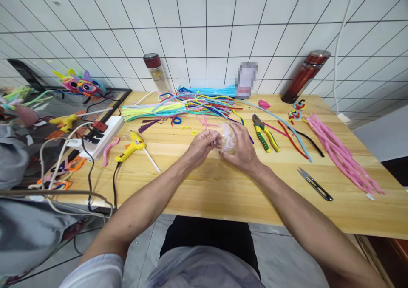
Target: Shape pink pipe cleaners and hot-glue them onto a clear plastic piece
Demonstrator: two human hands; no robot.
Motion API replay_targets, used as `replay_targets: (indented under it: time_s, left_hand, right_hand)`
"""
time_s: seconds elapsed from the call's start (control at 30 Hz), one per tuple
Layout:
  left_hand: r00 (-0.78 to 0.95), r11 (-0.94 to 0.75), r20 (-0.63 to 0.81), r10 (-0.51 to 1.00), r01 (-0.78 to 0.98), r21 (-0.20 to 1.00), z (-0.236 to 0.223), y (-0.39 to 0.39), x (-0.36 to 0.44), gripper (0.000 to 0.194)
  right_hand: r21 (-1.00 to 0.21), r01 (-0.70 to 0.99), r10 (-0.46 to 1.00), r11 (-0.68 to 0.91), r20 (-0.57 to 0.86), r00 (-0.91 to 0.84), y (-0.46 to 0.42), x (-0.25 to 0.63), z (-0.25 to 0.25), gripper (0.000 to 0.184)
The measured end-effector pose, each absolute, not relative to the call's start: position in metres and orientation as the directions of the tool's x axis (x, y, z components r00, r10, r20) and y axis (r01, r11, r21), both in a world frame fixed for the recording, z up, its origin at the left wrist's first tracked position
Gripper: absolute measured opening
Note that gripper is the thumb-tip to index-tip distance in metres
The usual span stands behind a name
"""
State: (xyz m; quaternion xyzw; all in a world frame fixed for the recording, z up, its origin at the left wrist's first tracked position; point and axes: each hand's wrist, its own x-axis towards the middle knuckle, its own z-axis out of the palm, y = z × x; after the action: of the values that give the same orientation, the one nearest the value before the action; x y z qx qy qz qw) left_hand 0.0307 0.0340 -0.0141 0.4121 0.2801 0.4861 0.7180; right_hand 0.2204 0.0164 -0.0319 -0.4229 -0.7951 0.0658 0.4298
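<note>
Over the middle of the table I hold a round, see-through whitish thing [228, 137]; its exact kind is unclear. My right hand [242, 145] curves around its right side, thumb below and fingers above. At its left edge, my left hand [204, 145] has its fingertips pinched together; whether they grip its edge or something small is hidden. Small yellow pipe cleaner bits [194, 133] lie just beyond my left hand. Green-and-yellow pliers [265, 135] rest to the right of my right hand.
A yellow glue gun [132, 148] and white power strip [103, 137] with cords are at left. Bundled pipe cleaners [178, 105] lie at the back, pink ones [342, 152] at right near thread snips [315, 184]. A glass bottle [157, 73] and red flask [306, 77] stand behind.
</note>
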Motion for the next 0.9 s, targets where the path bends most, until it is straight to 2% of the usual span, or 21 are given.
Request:
replay_targets:
  time_s: [0.07, 0.17, 0.23, 0.33, 0.5, 0.6, 0.77, 0.9]
  left_hand:
    - [0.365, 0.182, 0.001, 0.931, -0.467, 0.865, -0.015, 0.033, 0.031, 0.042]
    - [0.386, 0.168, 0.023, 0.922, -0.455, 0.874, -0.015, 0.033, 0.031, 0.043]
    - [0.416, 0.164, 0.034, 0.909, -0.430, 0.888, -0.015, 0.033, 0.031, 0.043]
    - [0.435, 0.160, 0.037, 0.900, -0.409, 0.899, -0.015, 0.033, 0.031, 0.045]
    - [0.386, 0.200, -0.012, 0.922, -0.451, 0.870, -0.017, 0.036, 0.029, 0.042]
    - [0.360, 0.255, -0.072, 0.930, -0.492, 0.832, -0.020, 0.039, 0.029, 0.040]
    - [0.350, 0.306, -0.125, 0.928, -0.527, 0.793, -0.026, 0.041, 0.031, 0.038]
    - [0.411, 0.355, -0.145, 0.900, -0.497, 0.792, -0.029, 0.040, 0.032, 0.040]
  right_hand:
    - [-0.544, 0.583, 0.770, 0.603, 0.589, -0.247, 0.015, 0.221, -0.031, 0.102]
    - [-0.754, 0.438, 0.868, 0.489, 0.470, -0.159, 0.015, 0.223, -0.029, 0.110]
    - [-0.890, 0.277, 0.932, 0.363, 0.342, -0.123, 0.017, 0.224, -0.029, 0.100]
    - [-0.985, 0.043, 0.977, 0.170, 0.163, -0.136, 0.020, 0.224, -0.031, 0.082]
    - [-0.970, -0.241, 0.993, -0.038, -0.010, -0.117, 0.020, 0.221, -0.029, 0.054]
    - [-0.924, -0.367, 0.992, -0.110, -0.077, -0.104, 0.019, 0.218, -0.025, 0.044]
    - [-0.832, -0.539, 0.991, -0.130, -0.093, -0.096, 0.022, 0.218, -0.025, 0.033]
    - [-0.783, -0.603, 0.989, -0.149, -0.126, -0.082, 0.026, 0.222, -0.027, 0.022]
